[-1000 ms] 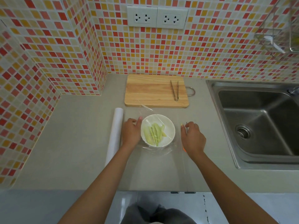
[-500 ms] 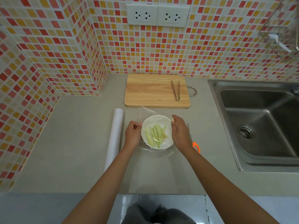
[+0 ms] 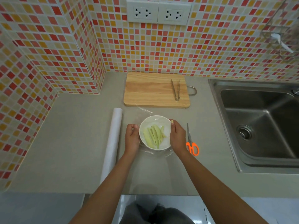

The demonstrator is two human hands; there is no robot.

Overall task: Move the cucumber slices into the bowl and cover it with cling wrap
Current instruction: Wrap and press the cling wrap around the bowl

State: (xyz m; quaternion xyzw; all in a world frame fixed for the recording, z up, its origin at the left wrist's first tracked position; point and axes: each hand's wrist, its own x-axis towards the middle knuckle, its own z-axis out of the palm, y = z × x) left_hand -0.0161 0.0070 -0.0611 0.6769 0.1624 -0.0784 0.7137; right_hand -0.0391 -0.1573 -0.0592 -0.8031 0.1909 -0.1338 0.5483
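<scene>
The grey table point(image 3: 64, 143) carries a white bowl point(image 3: 146, 122) at centre, sitting on crumpled cling wrap point(image 3: 155, 153). A white roll point(image 3: 113, 143) lies at nine o'clock, orange-handled scissors point(image 3: 191, 145) at three, a wooden cutting board point(image 3: 152, 91) at twelve.

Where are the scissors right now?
In the head view, the scissors lie on the counter just right of the right hand, between the bowl and the sink.
</scene>
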